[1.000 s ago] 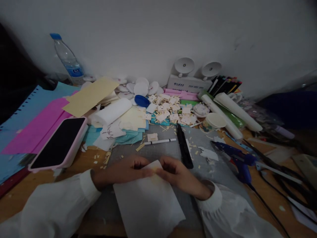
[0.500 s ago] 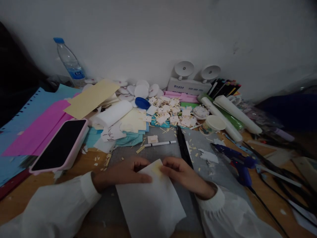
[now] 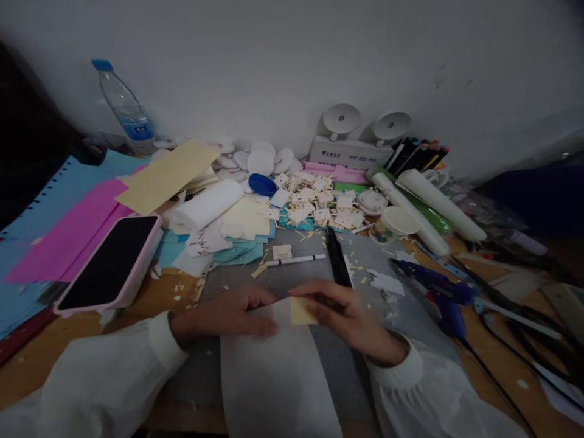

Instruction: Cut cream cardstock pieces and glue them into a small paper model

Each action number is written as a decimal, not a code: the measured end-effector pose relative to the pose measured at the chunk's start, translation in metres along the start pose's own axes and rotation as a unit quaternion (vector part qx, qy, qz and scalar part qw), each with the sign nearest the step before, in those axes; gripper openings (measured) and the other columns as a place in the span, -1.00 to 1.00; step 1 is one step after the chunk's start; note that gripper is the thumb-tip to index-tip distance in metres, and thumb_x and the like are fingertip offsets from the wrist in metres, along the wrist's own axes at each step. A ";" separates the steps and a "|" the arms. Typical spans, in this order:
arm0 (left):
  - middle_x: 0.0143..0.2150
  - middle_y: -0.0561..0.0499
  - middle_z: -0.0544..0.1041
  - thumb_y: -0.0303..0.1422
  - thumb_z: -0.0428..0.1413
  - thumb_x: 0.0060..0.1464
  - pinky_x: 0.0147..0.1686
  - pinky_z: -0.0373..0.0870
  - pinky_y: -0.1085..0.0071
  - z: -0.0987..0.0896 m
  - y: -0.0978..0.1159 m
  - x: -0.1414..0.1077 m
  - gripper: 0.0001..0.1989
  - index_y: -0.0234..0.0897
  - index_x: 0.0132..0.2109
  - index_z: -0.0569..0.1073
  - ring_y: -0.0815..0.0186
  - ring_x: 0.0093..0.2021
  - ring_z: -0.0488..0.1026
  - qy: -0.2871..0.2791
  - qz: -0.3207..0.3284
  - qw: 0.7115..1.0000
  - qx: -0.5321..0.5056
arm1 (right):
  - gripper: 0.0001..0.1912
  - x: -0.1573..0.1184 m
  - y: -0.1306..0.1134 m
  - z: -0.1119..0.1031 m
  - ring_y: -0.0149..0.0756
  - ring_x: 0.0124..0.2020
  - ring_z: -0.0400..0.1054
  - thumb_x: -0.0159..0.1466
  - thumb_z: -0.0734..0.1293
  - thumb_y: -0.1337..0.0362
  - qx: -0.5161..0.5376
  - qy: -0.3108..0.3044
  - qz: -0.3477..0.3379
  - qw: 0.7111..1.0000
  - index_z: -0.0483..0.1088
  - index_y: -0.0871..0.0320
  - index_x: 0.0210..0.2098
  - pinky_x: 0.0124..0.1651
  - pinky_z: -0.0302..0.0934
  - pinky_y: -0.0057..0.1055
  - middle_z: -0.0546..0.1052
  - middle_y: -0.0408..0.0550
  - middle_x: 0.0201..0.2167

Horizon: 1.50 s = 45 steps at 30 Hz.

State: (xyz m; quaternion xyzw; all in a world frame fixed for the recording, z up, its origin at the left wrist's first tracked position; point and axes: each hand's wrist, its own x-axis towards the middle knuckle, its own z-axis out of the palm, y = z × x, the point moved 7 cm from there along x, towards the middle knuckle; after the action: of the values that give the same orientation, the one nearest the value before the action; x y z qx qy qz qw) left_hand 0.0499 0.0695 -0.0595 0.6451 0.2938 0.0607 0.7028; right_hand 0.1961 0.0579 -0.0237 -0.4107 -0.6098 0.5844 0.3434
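Observation:
My left hand [image 3: 237, 313] grips the upper left edge of a white sheet of paper [image 3: 276, 377], thumb on top and fingers behind. Between the thumb and fingers of my right hand [image 3: 342, 313] is a small pale yellow piece of paper [image 3: 301, 311], at the sheet's upper right corner. Whether the yellow piece touches the sheet, I cannot tell. Just beyond my hands lie a white pen [image 3: 296, 260], a small cream paper square [image 3: 281, 251] and a black cutter knife [image 3: 337, 258] on the grey mat [image 3: 246, 280].
A phone [image 3: 112, 264] lies at left by pink paper [image 3: 73, 234]. Many small paper figures [image 3: 310, 204] are heaped at the back, near a paper cup [image 3: 393, 224]. At right are a blue glue gun [image 3: 440, 295] and its cable. A water bottle [image 3: 125, 109] stands back left.
My right hand has shifted slightly right, and the yellow piece, earlier a faint patch at the sheet's top, now shows plainly in its fingers. The sheet has turned straighter. My left hand keeps its grip.

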 end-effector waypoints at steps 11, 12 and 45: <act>-0.41 0.06 0.42 -0.17 0.14 0.06 -0.49 0.19 0.54 0.001 0.013 0.000 -0.73 -0.33 -0.28 0.49 0.39 -0.43 0.32 0.002 0.042 0.994 0.099 | -0.88 0.004 0.008 0.012 -0.41 -0.38 0.30 0.25 0.32 0.22 -0.124 -0.027 -0.033 0.991 0.41 0.12 -0.24 -0.36 0.16 -0.49 0.44 -0.14 -0.38; -0.45 0.08 0.38 -0.15 0.11 0.09 -0.52 0.14 0.55 0.001 0.012 0.001 -0.71 -0.33 -0.29 0.48 0.42 -0.47 0.27 0.009 0.043 0.993 0.108 | -0.88 0.004 0.007 0.013 -0.42 -0.38 0.29 0.25 0.31 0.23 -0.127 -0.023 -0.037 0.991 0.40 0.11 -0.23 -0.36 0.16 -0.49 0.43 -0.15 -0.39; -0.49 0.11 0.31 -0.14 0.05 0.14 -0.49 0.13 0.50 -0.001 0.014 -0.002 -0.67 -0.33 -0.41 0.38 0.40 -0.45 0.26 0.168 0.023 0.975 0.142 | -0.77 0.003 0.010 0.007 -0.39 -0.39 0.29 0.27 0.26 0.11 -0.090 0.016 0.024 0.996 0.39 0.15 -0.33 -0.36 0.17 -0.49 0.44 -0.14 -0.42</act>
State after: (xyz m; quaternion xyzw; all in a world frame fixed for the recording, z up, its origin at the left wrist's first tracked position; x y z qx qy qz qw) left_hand 0.0522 0.0720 -0.0455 0.7257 0.3984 0.1415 0.5428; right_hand 0.1894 0.0577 -0.0339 -0.4632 -0.6443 0.5288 0.3011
